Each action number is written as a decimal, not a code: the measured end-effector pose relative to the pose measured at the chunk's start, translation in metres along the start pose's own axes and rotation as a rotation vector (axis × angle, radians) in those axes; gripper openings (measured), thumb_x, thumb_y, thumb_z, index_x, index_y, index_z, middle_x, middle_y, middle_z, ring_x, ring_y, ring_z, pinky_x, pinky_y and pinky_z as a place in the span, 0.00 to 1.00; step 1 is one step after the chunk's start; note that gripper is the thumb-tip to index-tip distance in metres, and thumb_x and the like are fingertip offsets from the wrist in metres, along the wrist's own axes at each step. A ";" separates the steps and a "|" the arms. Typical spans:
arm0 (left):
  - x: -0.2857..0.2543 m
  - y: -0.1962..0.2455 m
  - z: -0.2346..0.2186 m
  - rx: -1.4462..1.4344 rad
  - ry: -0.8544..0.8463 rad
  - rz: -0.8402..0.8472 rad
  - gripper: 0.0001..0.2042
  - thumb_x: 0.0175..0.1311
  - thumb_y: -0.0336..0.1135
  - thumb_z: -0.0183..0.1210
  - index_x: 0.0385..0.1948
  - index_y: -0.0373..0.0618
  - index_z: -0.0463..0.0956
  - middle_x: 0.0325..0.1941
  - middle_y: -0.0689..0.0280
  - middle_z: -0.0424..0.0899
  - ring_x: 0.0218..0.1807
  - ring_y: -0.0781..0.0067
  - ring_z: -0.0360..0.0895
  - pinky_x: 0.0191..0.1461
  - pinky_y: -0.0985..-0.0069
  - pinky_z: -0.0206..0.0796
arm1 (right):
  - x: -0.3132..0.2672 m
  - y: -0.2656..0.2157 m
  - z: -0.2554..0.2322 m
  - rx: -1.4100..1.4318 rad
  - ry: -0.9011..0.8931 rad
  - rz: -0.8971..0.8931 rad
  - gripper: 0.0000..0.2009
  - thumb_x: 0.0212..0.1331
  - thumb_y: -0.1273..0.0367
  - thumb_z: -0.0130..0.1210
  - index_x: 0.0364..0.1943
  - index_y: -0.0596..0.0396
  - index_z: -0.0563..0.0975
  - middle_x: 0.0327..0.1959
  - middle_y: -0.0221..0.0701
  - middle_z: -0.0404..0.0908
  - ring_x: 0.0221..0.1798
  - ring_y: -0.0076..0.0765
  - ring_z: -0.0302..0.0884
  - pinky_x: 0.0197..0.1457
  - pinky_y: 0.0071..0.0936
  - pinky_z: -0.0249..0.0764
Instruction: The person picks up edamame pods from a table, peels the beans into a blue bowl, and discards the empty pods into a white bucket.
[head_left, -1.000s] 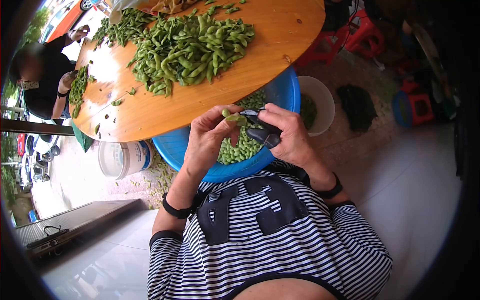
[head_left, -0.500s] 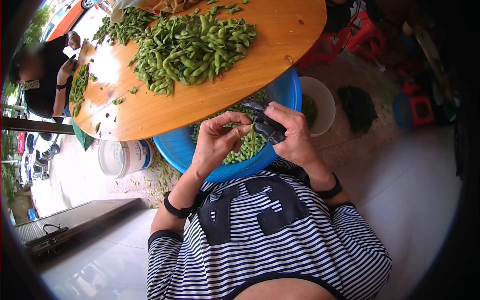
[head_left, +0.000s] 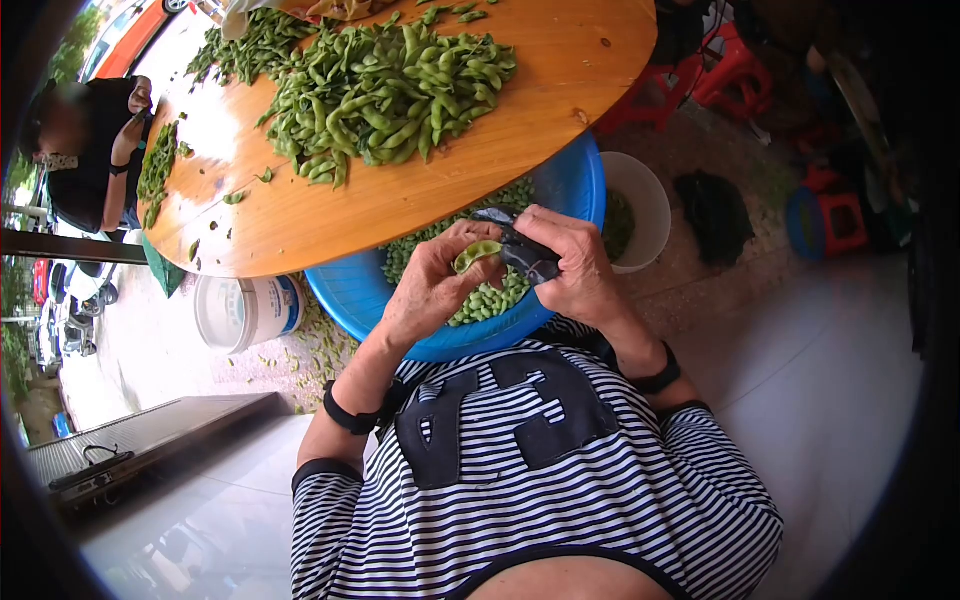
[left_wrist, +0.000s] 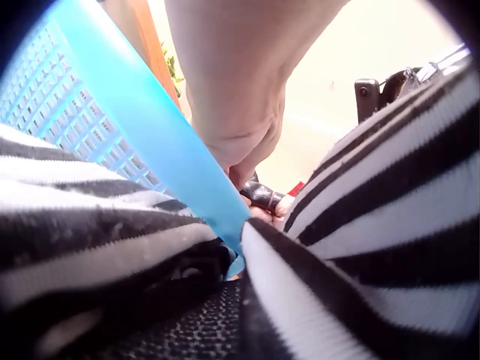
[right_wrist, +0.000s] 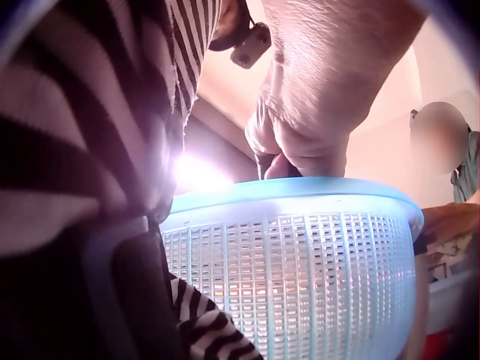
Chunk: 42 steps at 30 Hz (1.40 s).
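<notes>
Over the blue basket [head_left: 360, 312], the left hand [head_left: 432, 283] pinches a green pod [head_left: 477, 256] between thumb and fingers in the head view. Close on its right, the right hand [head_left: 580, 262] grips a black object [head_left: 528, 256], whose exact shape is hard to tell; it touches or nearly touches the left fingers. Shelled green beans [head_left: 487, 303] lie in the basket below both hands. In the left wrist view the left hand [left_wrist: 238, 142] hides most of its fingers. The basket rim [right_wrist: 292, 187] covers the right fingertips in the right wrist view.
A wooden table [head_left: 400, 205] bears a large heap of pods [head_left: 385, 95] just beyond the basket. White buckets stand left [head_left: 235, 312] and right [head_left: 652, 215] of the basket. Another person [head_left: 85, 150] sits at the table's far left; red stools [head_left: 735, 75] are at the upper right.
The pod hanging upright at the black object half a second ago now lies across the left fingers. The left hand has shifted slightly, and the right hand stays near the same place with the black object.
</notes>
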<state>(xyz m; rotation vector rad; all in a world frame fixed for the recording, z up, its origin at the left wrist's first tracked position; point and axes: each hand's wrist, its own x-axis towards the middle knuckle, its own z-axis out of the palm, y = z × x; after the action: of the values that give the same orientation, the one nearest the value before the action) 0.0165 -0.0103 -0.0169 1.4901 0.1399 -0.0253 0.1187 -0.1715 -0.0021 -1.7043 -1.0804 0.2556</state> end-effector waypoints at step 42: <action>-0.048 0.028 -0.268 1.301 0.797 0.044 0.06 0.56 0.26 0.60 0.35 0.42 0.80 0.40 0.62 0.79 0.35 0.65 0.77 0.41 0.71 0.68 | -0.035 0.051 -0.115 -0.657 0.526 0.505 0.22 0.43 0.82 0.48 0.49 0.70 0.74 0.46 0.48 0.80 0.48 0.45 0.79 0.53 0.27 0.70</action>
<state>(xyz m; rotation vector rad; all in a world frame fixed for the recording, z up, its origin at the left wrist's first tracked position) -0.0490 0.2550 -0.0040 2.7272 0.8546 0.6276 0.1985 -0.2749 -0.0078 -2.4389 -0.3315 -0.2638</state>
